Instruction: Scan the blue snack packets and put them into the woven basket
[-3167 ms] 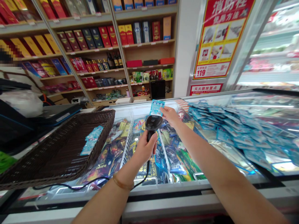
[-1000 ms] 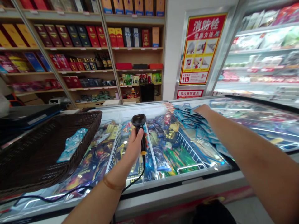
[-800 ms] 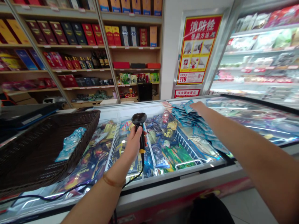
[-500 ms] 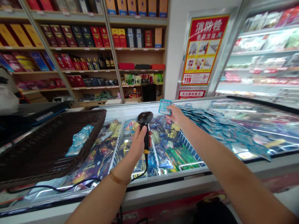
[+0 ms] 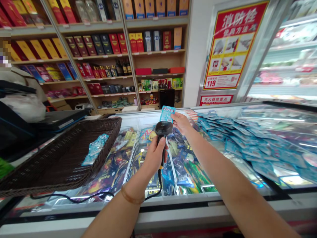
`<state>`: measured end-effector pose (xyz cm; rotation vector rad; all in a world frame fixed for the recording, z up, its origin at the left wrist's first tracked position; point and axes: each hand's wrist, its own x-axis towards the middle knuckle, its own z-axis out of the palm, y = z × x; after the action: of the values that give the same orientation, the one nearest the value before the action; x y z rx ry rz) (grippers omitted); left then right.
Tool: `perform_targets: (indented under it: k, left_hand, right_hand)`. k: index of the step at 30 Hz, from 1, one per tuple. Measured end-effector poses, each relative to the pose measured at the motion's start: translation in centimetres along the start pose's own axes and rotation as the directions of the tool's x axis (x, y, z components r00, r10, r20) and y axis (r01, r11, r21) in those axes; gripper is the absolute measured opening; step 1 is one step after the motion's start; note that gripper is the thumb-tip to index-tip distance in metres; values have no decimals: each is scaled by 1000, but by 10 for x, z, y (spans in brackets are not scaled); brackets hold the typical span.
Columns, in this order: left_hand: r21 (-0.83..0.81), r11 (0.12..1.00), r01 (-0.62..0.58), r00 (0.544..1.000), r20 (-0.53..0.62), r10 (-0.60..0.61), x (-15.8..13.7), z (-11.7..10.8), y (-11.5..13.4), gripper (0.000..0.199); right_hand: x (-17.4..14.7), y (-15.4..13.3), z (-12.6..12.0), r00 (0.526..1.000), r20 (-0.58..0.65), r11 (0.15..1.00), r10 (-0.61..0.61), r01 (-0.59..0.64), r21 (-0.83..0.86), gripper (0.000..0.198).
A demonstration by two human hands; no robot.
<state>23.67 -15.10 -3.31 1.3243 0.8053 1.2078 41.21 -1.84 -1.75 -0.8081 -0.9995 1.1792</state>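
My left hand point(image 5: 157, 152) is wrapped round the handle of a black corded barcode scanner point(image 5: 163, 128), held upright above the freezer. My right hand point(image 5: 181, 123) pinches a small light-blue packet point(image 5: 167, 113) by its right side, just behind and above the scanner's head. A spread pile of similar blue packets point(image 5: 242, 138) lies on the freezer's glass top to the right. On the left, a few more blue packets point(image 5: 95, 150) lie in a dark brown woven basket point(image 5: 61, 145).
Below my hands is a glass-topped chest freezer point(image 5: 173, 202) with wire-divided frozen goods. The scanner's black cable point(image 5: 74, 200) runs left across it. Another person point(image 5: 27, 79) is at the left edge, near a white plastic bag point(image 5: 24, 105). Shelves of boxes point(image 5: 104, 44) stand behind.
The blue packet in my right hand has moved left, to just behind the scanner's head. The view has turned left, so another person shows more at the left edge.
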Motion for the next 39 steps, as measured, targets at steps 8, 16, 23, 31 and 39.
perform_targets:
  k: [8, 16, 23, 31, 39]
  left_hand:
    - [-15, 999, 36, 999, 15, -36, -2, 2, -4, 50]
    - [26, 999, 42, 999, 31, -42, -2, 3, -2, 51]
    - [44, 999, 31, 999, 39, -33, -3, 2, -2, 51]
    - [30, 1000, -9, 1000, 20, 8, -2, 3, -4, 49]
    - [-39, 989, -141, 937, -327, 121, -11, -33, 48, 43]
  right_hand:
    - [1, 5, -2, 999, 27, 999, 26, -26, 28, 33]
    - [1, 1, -3, 999, 34, 999, 28, -29, 14, 31]
    - [0, 1, -1, 999, 34, 999, 34, -34, -1, 31]
    - [-3, 4, 1, 999, -15, 999, 51, -51, -18, 25]
    - [-12, 34, 84, 975, 11, 972, 221, -219, -84, 12]
